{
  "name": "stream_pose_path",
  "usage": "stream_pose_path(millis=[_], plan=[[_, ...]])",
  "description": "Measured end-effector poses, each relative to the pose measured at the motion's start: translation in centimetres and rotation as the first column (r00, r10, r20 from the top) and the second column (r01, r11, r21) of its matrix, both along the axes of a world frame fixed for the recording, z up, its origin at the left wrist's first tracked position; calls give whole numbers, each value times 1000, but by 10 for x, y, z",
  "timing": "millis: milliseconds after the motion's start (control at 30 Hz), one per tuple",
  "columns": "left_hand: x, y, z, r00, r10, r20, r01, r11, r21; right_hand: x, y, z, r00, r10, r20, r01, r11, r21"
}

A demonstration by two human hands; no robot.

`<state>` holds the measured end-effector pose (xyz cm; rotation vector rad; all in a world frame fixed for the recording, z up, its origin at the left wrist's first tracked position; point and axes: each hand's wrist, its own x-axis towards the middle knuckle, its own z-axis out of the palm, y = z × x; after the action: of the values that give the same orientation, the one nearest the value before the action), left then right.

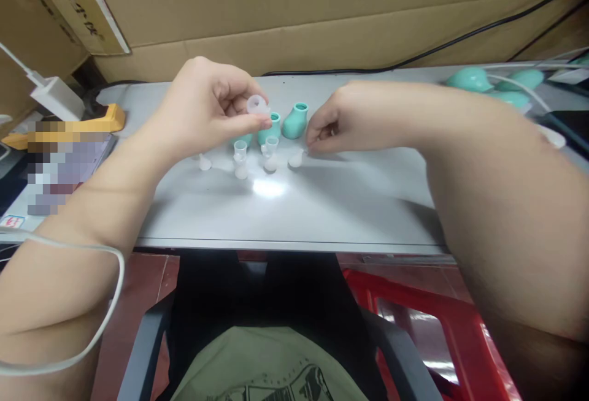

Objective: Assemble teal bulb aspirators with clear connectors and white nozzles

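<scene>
My left hand (221,103) is raised above the table, its thumb and fingers pinching a translucent plastic fitting (256,105) with a round opening. Behind and below it stand teal bulb-shaped bottles with open necks, one (295,121) upright at the right, another (269,130) partly covered by the left hand. In front of these are small translucent cup-topped fittings, such as one (240,151) and its neighbour (271,145). My right hand (329,122) is low over the table, fingertips closed together beside a small whitish disc-shaped piece (296,159); what lies between them is hidden.
A grey-white table (294,220) spans the view, with a cardboard wall (322,8) behind. More teal bulbs (469,79) lie far right near cables. A yellow tool (110,119) and white charger (57,97) are at left. A red stool (427,309) stands below right.
</scene>
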<state>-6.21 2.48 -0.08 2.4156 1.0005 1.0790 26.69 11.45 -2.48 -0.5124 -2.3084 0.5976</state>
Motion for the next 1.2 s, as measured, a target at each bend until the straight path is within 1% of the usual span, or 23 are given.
stream_pose_path(millis=[33,67,100,133,167,200,233,333,433,467,500,533,600,633,700,733,767,800,833,933,1000,1100,1200], plan=[[2,-4,2,1000,18,16,-18,1000,1,0,-9,10,980,70,185,-79,996,40],[5,-7,5,999,43,30,-43,999,3,-2,-20,21,980,45,195,-56,997,54],[7,-10,7,997,68,34,-69,998,9,-6,-31,30,994,5,112,-7,1000,13],[9,-13,9,995,93,28,-94,995,28,-12,-41,38,1000,-29,-10,29,999,-44],[12,-14,11,993,116,12,-117,991,64,-19,-51,42,994,-29,-108,20,996,-89],[15,-15,13,992,129,-11,-127,986,113,-28,-60,44,985,0,-171,-14,997,-79],[18,-15,14,991,134,-29,-127,978,167,-38,-67,43,981,-13,-196,0,998,-67],[30,-13,13,977,188,-99,-154,949,275,-62,-80,34,968,-85,-236,53,989,-138],[39,-11,10,939,319,-129,-272,918,287,-68,-82,28,955,-161,-250,121,978,-170],[40,-11,10,931,358,-76,-323,902,287,-65,-80,28,949,-187,-254,151,976,-155],[38,-11,10,951,300,-73,-274,930,246,-60,-77,29,944,-214,-251,186,974,-132],[35,-12,10,970,231,-72,-212,955,208,-54,-72,30,942,-240,-235,221,970,-106],[25,-13,11,983,181,-10,-176,965,195,-39,-60,33,952,-263,-155,258,965,-53],[20,-13,11,984,176,6,-174,965,195,-33,-53,34,968,-244,-63,243,970,-28],[11,-13,12,981,192,28,-194,960,204,-24,-45,37,978,-158,138,158,987,18],[8,-13,11,979,201,43,-206,956,208,-23,-44,39,955,-181,234,173,983,52],[7,-13,11,976,212,56,-219,955,202,-24,-45,41,921,-250,300,236,968,82],[6,-13,10,971,224,77,-235,953,192,-26,-49,43,859,-304,411,301,951,75],[6,-13,10,967,232,101,-247,952,180,-29,-53,45,810,-338,480,354,933,58],[9,-15,9,967,220,127,-236,964,126,-37,-68,52,788,-325,523,361,932,35],[10,-14,7,970,210,123,-222,971,91,-37,-73,57,795,-349,495,376,925,48],[9,-10,2,966,212,145,-220,975,36,-30,-73,60,814,-380,439,383,920,85],[5,-6,-3,963,197,183,-195,980,-31,-27,-67,55,802,-299,516,309,948,70]])
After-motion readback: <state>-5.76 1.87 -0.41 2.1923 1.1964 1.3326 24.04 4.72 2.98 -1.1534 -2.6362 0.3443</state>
